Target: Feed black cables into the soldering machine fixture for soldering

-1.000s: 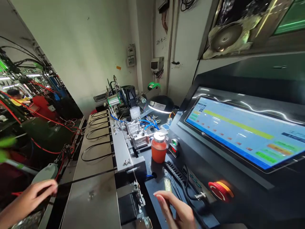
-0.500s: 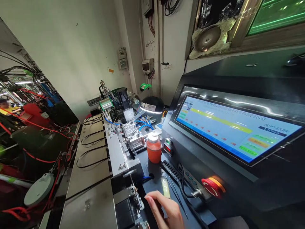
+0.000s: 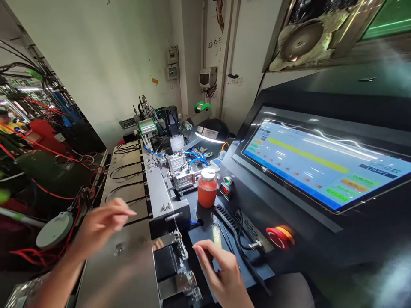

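Note:
My left hand [image 3: 104, 224] is over the metal bench top [image 3: 128, 261], blurred by motion. Its fingers are bent together in a pinch pointing right; whatever they may hold is too small to make out. Just right of the small metal clamp fixtures [image 3: 181, 246] is my right hand [image 3: 221, 265], with thumb and forefinger pressed together at the tips. Anything between those tips cannot be made out. Behind the right hand lies a clear packet with yellowish contents [image 3: 217, 233], partly covered by it.
An orange-red jar with a white lid [image 3: 207, 190] stands beyond my right hand. A lit touch screen [image 3: 308, 167] and a red emergency-stop button [image 3: 278, 237] are at right. Black cable loops [image 3: 126, 173] lie on the bench. A lamp [image 3: 212, 130] shines farther back.
My left hand has come into view from the lower left. My right hand keeps its pinch near the fixtures. The camera view has shifted slightly, and the counter on the screen reads differently.

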Available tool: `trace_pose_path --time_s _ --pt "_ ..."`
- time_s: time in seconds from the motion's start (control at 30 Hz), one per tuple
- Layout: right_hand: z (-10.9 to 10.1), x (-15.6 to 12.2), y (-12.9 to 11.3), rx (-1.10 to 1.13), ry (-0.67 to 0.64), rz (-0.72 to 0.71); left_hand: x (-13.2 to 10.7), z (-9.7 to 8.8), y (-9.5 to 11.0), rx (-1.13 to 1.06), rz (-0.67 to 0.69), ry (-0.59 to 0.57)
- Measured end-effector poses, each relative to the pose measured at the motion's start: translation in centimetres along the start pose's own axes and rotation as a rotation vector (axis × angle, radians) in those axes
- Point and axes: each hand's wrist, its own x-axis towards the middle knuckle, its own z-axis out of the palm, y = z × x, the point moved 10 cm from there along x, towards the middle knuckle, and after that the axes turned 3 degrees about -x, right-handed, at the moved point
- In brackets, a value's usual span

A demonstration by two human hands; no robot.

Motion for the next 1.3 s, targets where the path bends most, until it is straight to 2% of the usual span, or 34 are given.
trace_pose_path --time_s 0.07,0.13,0.2,0.27,0.43,0.57,0.6,0.67,0.77,0.87,0.97,1.03,1.17,1.3 --pt "-0.1 0.3 -0.1 0.015 -0.007 0.031 0.9 5.3 -0.2 0.009 -0.060 -0.174" --pt "-0.1 0.4 0.1 0.053 -0.012 0.082 1.3 9.4 0.0 0.010 -0.072 -0.226" --pt "0.2 0.3 0.5 0.110 -0.010 0.146 1.3 11.8 0.1 0.005 -0.070 -0.198" --pt "0.7 0.0 1.2 0.169 -0.011 0.209 0.9 12.9 -0.2 0.006 -0.069 -0.167" --pt "2.1 -0.5 2.5 0.231 -0.082 0.309 -0.1 13.1 -0.8 0.128 -0.041 -0.193" --pt "3.1 -0.3 2.2 0.189 -0.315 0.267 -0.5 13.7 0.0 0.206 0.033 -0.312" --pt "3.2 -0.2 1.9 0.177 -0.340 0.250 -0.5 13.9 0.2 0.195 0.036 -0.323" --pt "2.6 0.1 1.4 0.140 -0.271 0.216 -0.4 13.5 0.3 0.146 -0.005 -0.265" --pt "1.2 0.3 0.2 0.053 -0.016 0.152 -0.5 12.8 -0.3 0.007 -0.143 -0.124" --pt "1.3 -0.3 -1.2 -0.035 0.153 0.072 -1.1 13.1 -1.2 -0.116 -0.283 -0.083" --pt "1.6 -0.7 -2.0 -0.102 0.247 0.030 -1.5 13.2 -1.7 -0.156 -0.337 -0.063" --pt "1.9 -0.7 -1.7 -0.107 0.247 0.045 -1.6 13.2 -1.9 -0.148 -0.347 -0.059" --pt "2.5 -0.2 0.3 -0.030 0.085 0.132 -1.0 12.4 -2.6 -0.035 -0.339 -0.046" --pt "1.2 0.1 2.5 -0.019 0.064 0.217 -0.5 11.9 -4.2 0.058 -0.386 -0.074"
